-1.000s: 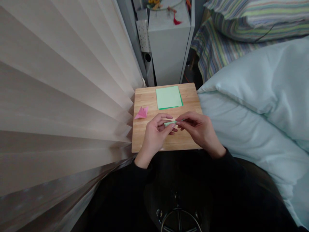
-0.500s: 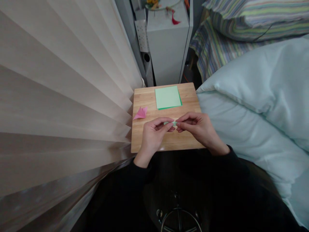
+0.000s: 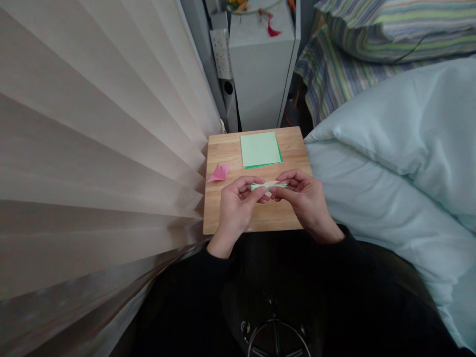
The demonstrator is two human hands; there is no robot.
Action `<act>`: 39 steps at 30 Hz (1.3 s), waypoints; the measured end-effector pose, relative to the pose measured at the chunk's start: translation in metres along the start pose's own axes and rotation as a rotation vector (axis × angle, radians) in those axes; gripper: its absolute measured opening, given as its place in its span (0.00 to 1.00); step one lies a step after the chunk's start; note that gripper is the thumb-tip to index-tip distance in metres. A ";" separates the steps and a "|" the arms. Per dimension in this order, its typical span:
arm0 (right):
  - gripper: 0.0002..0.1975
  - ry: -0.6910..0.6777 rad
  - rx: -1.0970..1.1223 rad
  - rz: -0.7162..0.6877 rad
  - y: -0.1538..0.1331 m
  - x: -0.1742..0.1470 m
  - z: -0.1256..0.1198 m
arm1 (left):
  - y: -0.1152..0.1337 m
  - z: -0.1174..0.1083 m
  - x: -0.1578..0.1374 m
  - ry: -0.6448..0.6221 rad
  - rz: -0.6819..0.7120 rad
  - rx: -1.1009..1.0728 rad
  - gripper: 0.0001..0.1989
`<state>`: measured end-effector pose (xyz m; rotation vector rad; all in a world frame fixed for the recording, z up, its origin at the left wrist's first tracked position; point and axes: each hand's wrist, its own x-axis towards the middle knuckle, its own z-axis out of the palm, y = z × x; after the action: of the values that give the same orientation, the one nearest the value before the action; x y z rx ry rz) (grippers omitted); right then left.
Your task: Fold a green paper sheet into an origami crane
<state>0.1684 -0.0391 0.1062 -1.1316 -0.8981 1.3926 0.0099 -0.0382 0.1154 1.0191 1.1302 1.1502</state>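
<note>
Between my two hands is a small folded piece of light green origami paper [image 3: 268, 187], held above the near part of a wooden table [image 3: 223, 213]. My left hand [image 3: 240, 198] pinches its left end between thumb and fingers. At the other end, the thumb and fingers of my right hand [image 3: 302, 196] close on it, the index finger raised a little behind. Fingers cover part of the folds. A pink folded paper figure [image 3: 218, 172] lies at the table's left side. Farther back rests a stack of square green paper sheets [image 3: 261, 148].
A pleated curtain [image 3: 111, 148] hangs along the table's left edge. To the right is a bed with a pale blue quilt [image 3: 390, 148] and striped pillows [image 3: 427, 29]. A white cabinet [image 3: 264, 79] stands behind the table, a red tassel [image 3: 272, 27] on top.
The right hand's index finger has lifted away from its thumb, and more of the green paper shows, stretching farther right. The view has shifted slightly.
</note>
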 end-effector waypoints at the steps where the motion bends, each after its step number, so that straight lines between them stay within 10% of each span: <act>1: 0.20 0.017 0.022 0.014 0.001 -0.001 0.003 | 0.000 0.001 0.000 0.015 0.003 0.000 0.13; 17: 0.14 0.023 0.162 0.103 0.010 -0.001 0.004 | -0.003 0.008 -0.003 0.095 -0.015 -0.042 0.14; 26: 0.24 0.053 -0.100 -0.105 -0.002 0.008 -0.013 | -0.010 -0.006 0.005 -0.155 -0.081 0.060 0.10; 39: 0.07 -0.094 -0.376 -0.339 0.006 0.001 -0.010 | -0.007 -0.003 0.005 -0.067 -0.005 -0.122 0.17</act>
<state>0.1762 -0.0398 0.0977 -1.1291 -1.3914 1.0287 0.0078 -0.0337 0.1076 0.9529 0.9969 1.1584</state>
